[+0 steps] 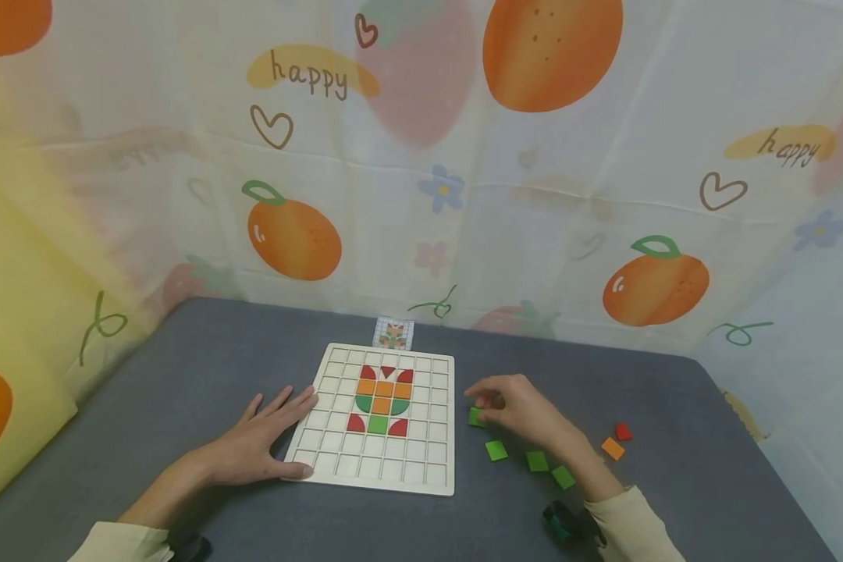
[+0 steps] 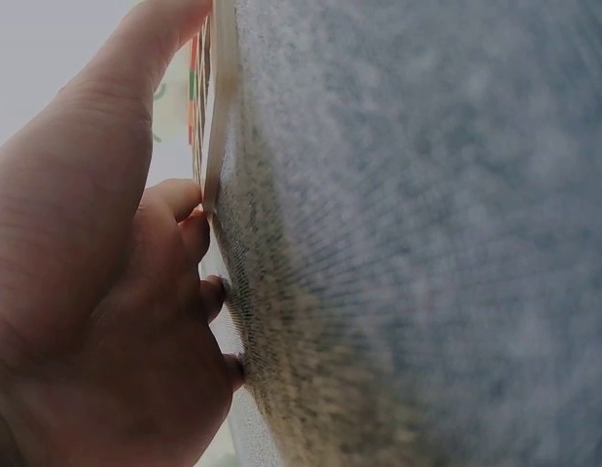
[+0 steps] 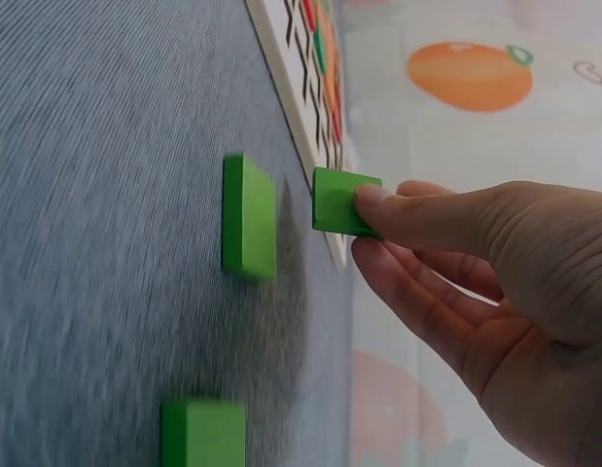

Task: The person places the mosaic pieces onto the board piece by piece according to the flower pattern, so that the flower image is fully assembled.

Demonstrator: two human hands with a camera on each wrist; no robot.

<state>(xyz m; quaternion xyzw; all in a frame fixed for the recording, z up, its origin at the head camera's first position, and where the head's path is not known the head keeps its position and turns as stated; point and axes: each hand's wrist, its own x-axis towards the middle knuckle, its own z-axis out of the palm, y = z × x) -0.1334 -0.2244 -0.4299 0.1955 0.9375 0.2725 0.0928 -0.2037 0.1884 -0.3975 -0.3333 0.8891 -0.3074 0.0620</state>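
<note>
My right hand (image 1: 523, 410) pinches a green square tile (image 3: 337, 201) between thumb and fingers, just right of the white grid board (image 1: 428, 476). In the right wrist view another green tile (image 3: 249, 216) lies on the table below that hand. My left hand (image 1: 256, 445) lies with spread fingers along the board's left edge, its thumb (image 1: 291, 470) on the lower left corner. Red, orange and green pieces fill the middle of the board in a flower-like pattern, with a light green square (image 1: 377, 425) between two red pieces at the bottom.
Several loose green tiles (image 1: 537, 461) lie right of the board. An orange tile (image 1: 613, 449) and a red piece (image 1: 624, 432) lie farther right. A small pattern card (image 1: 393, 333) sits behind the board on the dark table (image 1: 253, 336). A printed curtain (image 1: 464, 234) hangs behind.
</note>
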